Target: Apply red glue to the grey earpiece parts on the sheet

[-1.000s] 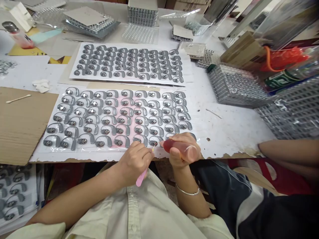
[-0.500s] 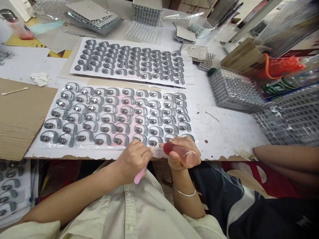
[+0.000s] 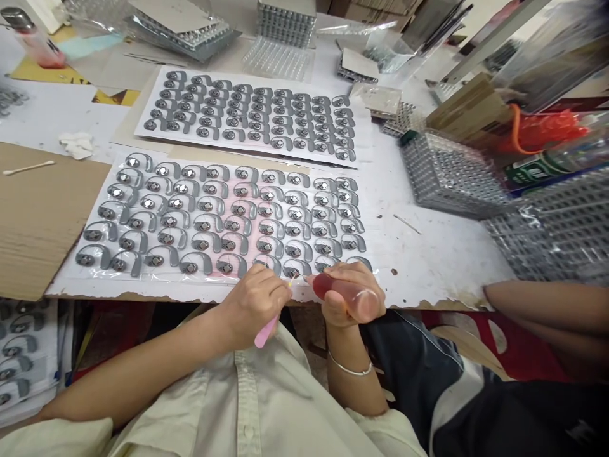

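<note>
My left hand (image 3: pixel 254 298) is closed around a slim tool with a pink handle (image 3: pixel 265 333). A thin yellowish tip shows past its fingers, and I cannot make out its exact kind. Wrapped in my right hand (image 3: pixel 354 276) is a clear squeeze bottle (image 3: pixel 343 295) of red liquid, tilted with its narrow nozzle toward the left. Tool tip and nozzle come close together over the front edge of a white sheet (image 3: pixel 71 279). Rows of grey hook-shaped pieces (image 3: pixel 202 261) with shiny metallic ends lie on that sheet. One such piece (image 3: pixel 294 268) is right at the two tips.
Behind lies a second sheet of grey pieces (image 3: pixel 257 117). Stacked clear trays (image 3: pixel 451 171) stand at the right, near another person's arm (image 3: pixel 542 311). Cardboard (image 3: pixel 47 216) with a cotton swab (image 3: pixel 28 167) is at the left. Another red-liquid bottle (image 3: pixel 35 41) stands at back left.
The whole view has shifted slightly. Both hands keep nearly the same pose, with the tool and the bottle still held close together.
</note>
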Demonstrator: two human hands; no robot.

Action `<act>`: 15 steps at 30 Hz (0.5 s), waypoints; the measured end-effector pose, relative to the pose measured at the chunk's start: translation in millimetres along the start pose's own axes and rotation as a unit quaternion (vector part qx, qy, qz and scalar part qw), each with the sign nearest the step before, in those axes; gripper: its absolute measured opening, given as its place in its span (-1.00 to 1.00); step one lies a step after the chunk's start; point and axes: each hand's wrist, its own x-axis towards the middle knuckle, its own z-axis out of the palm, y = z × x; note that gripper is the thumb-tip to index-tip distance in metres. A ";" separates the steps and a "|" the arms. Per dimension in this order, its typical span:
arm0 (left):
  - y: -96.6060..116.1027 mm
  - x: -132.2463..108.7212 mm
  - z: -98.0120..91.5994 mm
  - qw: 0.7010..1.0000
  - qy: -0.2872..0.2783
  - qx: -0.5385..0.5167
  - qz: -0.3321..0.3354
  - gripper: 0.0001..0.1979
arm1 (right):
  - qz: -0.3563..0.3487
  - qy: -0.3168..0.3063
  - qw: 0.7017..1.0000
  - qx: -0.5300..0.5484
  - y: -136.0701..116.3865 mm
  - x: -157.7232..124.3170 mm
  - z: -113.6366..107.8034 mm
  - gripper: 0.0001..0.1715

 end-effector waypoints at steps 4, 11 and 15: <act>0.4 2.0 -2.3 1.000 -0.002 -0.002 -0.005 -0.85 | -0.004 0.000 1.000 0.016 0.6 1.0 1.1 -0.76; -0.2 12.5 -14.6 0.998 -0.020 -0.053 -0.029 -0.86 | -0.005 0.004 1.000 0.021 -3.1 1.9 0.1 -0.74; -2.0 15.0 -17.5 0.996 -0.021 -0.072 -0.041 -0.86 | 0.020 0.038 0.999 -0.004 -8.5 -6.6 -8.5 -0.69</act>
